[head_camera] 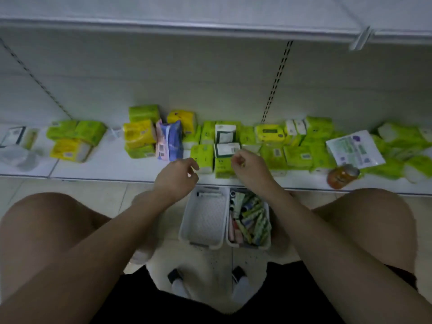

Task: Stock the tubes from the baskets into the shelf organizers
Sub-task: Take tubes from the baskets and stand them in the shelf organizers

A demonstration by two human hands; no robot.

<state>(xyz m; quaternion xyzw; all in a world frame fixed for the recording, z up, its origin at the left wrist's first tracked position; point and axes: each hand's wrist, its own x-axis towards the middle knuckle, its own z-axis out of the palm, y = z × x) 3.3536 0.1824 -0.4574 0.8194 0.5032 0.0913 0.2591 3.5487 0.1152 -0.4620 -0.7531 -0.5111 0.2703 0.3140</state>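
Two white baskets stand side by side on the floor below the shelf edge. The left basket point(203, 242) holds one or two tubes point(209, 195) at its far end. The right basket point(267, 230) is packed with several tubes point(251, 218), mostly green and blue. My left hand point(176, 177) hovers above the shelf edge with loosely curled fingers and holds nothing. My right hand point(247, 166) hovers beside it, in front of the green packs, its fingers curled with nothing visible in them. No shelf organizers show in this view.
The bottom shelf point(105, 164) carries green and yellow tissue packs point(140, 134), a pink-blue pack point(168, 141), white-labelled boxes point(225, 133), a flat sachet point(355, 149) and an orange jar point(342, 176) on its side. An upper shelf point(210, 29) overhangs. My knees flank the baskets.
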